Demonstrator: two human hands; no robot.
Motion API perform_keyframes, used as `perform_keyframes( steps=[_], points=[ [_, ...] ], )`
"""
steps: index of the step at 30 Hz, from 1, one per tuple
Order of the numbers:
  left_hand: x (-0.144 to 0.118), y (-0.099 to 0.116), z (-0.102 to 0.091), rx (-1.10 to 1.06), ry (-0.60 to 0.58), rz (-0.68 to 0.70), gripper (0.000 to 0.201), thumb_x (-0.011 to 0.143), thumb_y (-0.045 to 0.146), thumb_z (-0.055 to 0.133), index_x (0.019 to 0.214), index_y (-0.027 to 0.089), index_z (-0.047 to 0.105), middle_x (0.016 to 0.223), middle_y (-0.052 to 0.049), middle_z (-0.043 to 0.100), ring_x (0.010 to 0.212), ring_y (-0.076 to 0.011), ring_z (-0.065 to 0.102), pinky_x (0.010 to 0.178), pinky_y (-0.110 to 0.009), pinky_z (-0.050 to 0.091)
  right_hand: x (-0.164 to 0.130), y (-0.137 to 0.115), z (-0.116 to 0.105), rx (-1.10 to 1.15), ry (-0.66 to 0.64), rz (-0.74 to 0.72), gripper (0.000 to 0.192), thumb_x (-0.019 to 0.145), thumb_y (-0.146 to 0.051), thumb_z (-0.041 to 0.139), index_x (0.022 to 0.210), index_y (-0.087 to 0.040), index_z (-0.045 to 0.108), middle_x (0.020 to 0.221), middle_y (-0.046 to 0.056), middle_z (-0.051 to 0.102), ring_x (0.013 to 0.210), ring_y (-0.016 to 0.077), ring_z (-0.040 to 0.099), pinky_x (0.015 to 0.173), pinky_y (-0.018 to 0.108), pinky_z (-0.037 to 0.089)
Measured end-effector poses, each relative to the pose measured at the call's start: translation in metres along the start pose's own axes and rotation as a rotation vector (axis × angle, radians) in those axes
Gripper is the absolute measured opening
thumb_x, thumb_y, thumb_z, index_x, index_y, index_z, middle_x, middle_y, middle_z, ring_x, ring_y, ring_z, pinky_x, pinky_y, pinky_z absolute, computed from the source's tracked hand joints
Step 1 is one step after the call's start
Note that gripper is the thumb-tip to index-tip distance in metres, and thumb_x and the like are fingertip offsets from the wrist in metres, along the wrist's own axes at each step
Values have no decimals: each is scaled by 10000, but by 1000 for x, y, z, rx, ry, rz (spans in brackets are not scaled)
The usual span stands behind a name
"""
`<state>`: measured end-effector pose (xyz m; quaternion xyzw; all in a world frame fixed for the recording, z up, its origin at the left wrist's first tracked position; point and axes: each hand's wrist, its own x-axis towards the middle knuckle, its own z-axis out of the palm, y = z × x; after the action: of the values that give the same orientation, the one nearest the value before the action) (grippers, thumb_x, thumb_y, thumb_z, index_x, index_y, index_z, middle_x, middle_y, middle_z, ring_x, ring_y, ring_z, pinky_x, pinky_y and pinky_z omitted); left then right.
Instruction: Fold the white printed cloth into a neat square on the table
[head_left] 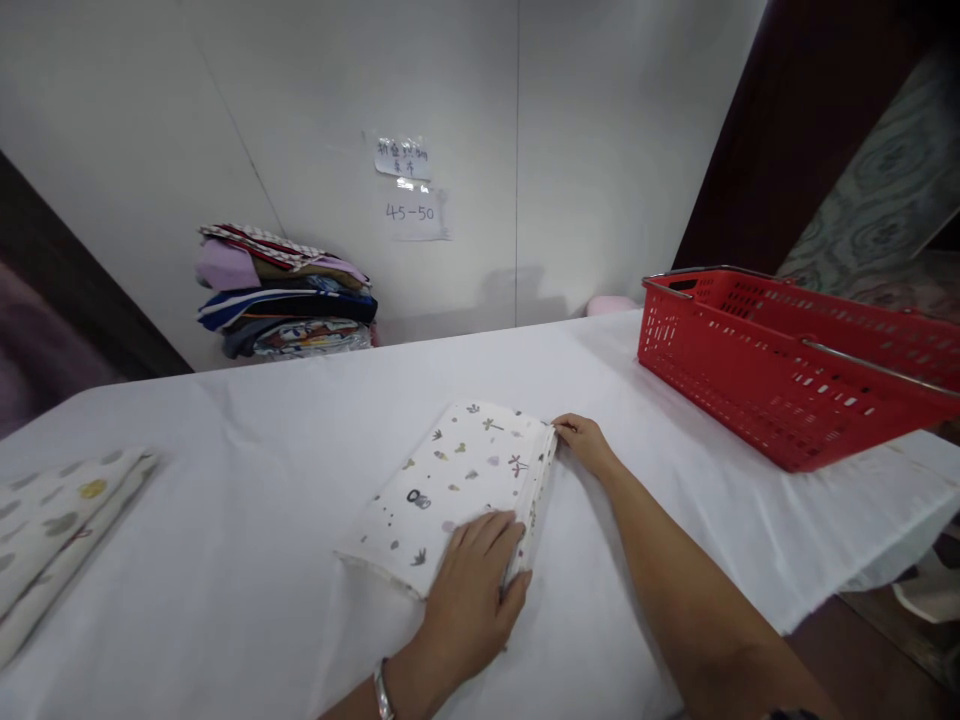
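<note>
In the middle of the white-covered table (255,500) lies a folded white cloth (457,470) printed with small leaves, palm trees and other motifs. My left hand (480,590) rests flat on its near right part, fingers stretched out and thumb at the folded edge. At the far right corner, my right hand (585,445) pinches the cloth's edge between thumb and fingers. Several layers show along the cloth's right side. A second folded cloth (67,530), white with grey and yellow spots, lies at the left, apart from both hands.
A red plastic basket (750,380) with metal handles stands on the table's right side. Beyond the far edge, a stack of folded fabrics (289,295) leans near the wall. Paper signs (412,212) hang on the wall, and a pink object (611,305) shows behind the table.
</note>
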<state>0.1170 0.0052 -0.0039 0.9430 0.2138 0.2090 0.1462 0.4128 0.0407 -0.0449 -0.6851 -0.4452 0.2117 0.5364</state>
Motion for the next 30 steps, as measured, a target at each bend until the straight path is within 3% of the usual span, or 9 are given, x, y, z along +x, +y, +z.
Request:
perform_keyframes(
  steps=[12,17,24,30],
  points=[
    [0,-2,2,6,26,18,414,839,257,491,1251,216,478,1273,-71,515,1171,-238,453,986,-454,389,-2,-3,-4,-220,54,-149,148,744,-242,435,730,-202,577,739,13,597,732,164,524,695,294,393],
    [0,-2,1,-2,18,14,410,840,257,489,1248,220,483,1272,-74,514,1169,-241,453,984,-454,388,-3,-5,-9,-182,-5,-119,157,736,-238,461,732,-204,615,740,13,625,740,167,548,720,302,409],
    [-1,-2,2,7,13,6,409,842,254,484,1249,219,480,1279,-70,509,1179,-237,443,990,-453,385,-4,-2,-12,-38,-60,-81,265,721,-247,520,925,-211,685,935,42,676,869,182,595,835,331,428],
    [0,-1,1,6,12,2,409,836,247,489,1244,219,483,1271,-64,516,1173,-231,448,984,-442,395,-2,1,-15,-13,-105,-121,252,730,-253,545,919,-198,702,944,58,676,885,188,601,842,333,435]
  ],
)
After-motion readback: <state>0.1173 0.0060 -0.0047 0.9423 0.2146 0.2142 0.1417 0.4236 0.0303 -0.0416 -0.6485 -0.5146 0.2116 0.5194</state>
